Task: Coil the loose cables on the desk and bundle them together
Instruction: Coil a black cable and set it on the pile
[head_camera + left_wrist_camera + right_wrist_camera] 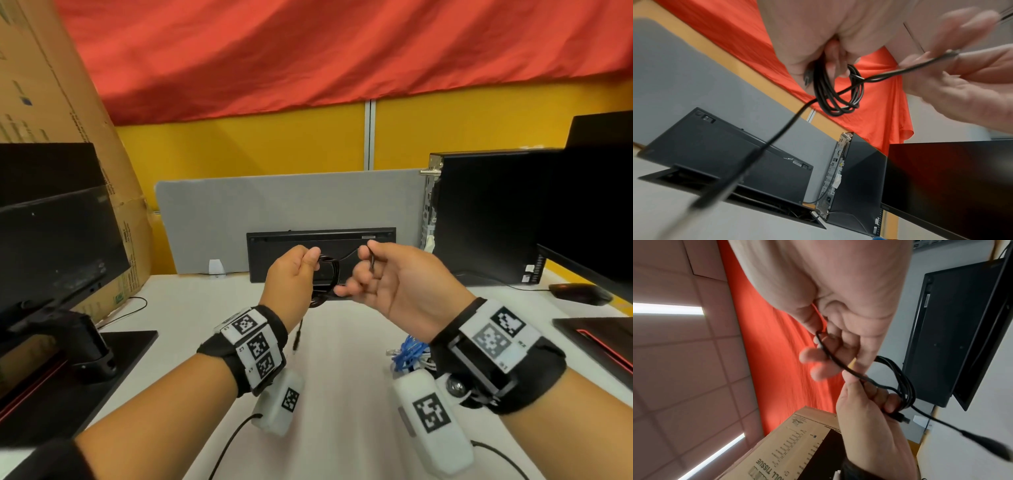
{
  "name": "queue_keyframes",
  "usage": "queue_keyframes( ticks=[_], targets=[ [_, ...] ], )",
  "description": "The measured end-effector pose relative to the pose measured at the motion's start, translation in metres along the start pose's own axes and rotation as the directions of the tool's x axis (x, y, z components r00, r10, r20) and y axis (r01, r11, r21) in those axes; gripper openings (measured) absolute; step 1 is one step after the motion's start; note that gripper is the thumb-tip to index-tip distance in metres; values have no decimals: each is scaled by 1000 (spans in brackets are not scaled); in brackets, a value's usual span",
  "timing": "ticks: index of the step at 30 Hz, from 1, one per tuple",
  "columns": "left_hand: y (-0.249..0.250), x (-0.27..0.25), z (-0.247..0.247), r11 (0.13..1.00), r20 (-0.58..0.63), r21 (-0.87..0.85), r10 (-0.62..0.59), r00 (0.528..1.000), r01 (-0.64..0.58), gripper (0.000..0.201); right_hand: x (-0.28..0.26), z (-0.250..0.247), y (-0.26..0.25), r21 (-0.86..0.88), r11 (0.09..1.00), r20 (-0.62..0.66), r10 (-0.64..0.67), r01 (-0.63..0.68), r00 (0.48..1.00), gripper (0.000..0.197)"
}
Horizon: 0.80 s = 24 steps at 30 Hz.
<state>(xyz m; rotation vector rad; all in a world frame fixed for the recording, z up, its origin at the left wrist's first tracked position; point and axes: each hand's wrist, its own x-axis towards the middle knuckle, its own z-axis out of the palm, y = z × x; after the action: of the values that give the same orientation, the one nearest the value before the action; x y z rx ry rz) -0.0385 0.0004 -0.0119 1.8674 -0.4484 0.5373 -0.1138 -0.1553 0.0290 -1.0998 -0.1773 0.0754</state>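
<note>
Above the middle of the white worktop [191, 318], both hands are raised in front of a black keyboard [322, 236] that stands on edge against a grey divider panel [291, 205]. Readable writing is scarce: the right-wrist view shows a tall cardboard box [797, 443] printed with "TISSUE" in bold letters, the smaller print too fine to read. From the head view the same box, at the worktop's left rear corner, carries only illegible marks.

The left hand [291, 277] has its grip curled round a coil of black cable [327, 274], several loops gathered between fingers and thumb. The left-wrist view shows what the head view hides: the loops [838, 95] hang below the fist, and one loose strand drops away to a blurred plug end. The right hand [387, 281], palm turned upward, pinches a strand of the same cable between thumb and forefinger, the other fingers loosely bent. The right-wrist view shows this strand [830, 353] crossing its fingers toward the coil, and a connector poking out below the left hand.

Only the head view shows a bundle of blue cable [409, 353] lying on the worktop under the right wrist, a black computer tower [486, 219] at the right rear and a mouse [579, 293] near the right edge.
</note>
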Motion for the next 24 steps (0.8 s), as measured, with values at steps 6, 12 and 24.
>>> queue_keyframes(
  ticks=[6, 12, 24],
  targets=[
    [-6, 3, -10, 996, -34, 13, -83, 996, 84, 35, 7, -14, -7, -559, 826, -113, -169, 78, 979, 27],
    [-7, 4, -18, 985, -56, 153, -78, 995, 86, 38, 9, -26, -14, -960, -229, 230, -321, 160, 919, 22],
    [30, -1, -11, 638, 157, -630, -453, 878, 442, 37, 36, -39, 3, -978, -132, 210, -541, 164, 814, 17]
  ],
)
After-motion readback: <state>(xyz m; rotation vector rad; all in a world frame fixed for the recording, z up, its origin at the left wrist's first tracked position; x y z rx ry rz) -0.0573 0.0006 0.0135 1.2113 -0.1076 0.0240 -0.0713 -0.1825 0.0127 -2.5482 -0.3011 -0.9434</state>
